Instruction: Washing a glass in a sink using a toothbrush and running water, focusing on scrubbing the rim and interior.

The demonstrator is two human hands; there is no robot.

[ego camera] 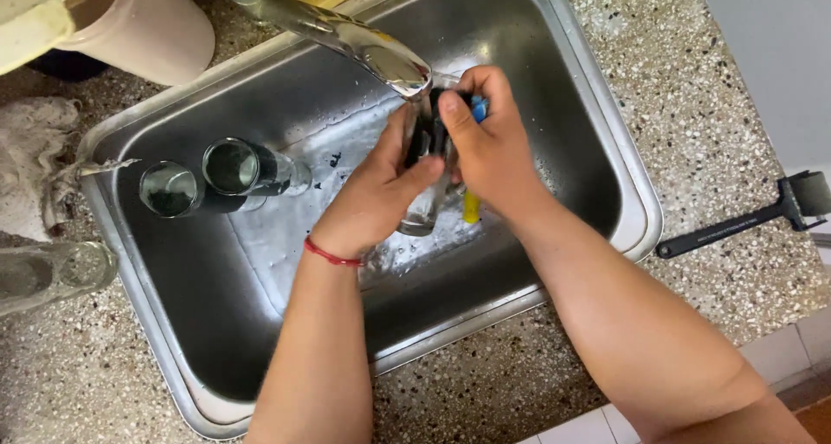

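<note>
Two hands work over one steel sink, and we count four clear glasses in view. One glass is in our grip: our left hand is wrapped around its side, fingers closed on it, with the thumb pressed near its upper part. Our right hand sits just above and to the right of the left one, closed around a blue and yellow scrubbing tool; its blue top shows beside the fingers and its yellow end pokes out below the palm. The held glass sits between both hands, tilted, its base pointing down toward us, directly under the spout of the single tap.

Two glasses lie on their sides on the sink floor, well to the left of the left hand, next to each other with their mouths facing up toward us. One more glass lies on the speckled counter outside the sink, farther left still.

One red string circles our left wrist. One black-handled tool rests on the counter well to the right of the right forearm. One pale jug stands beyond the sink, up and left of the grip, and one cloth lies at the far left.
</note>
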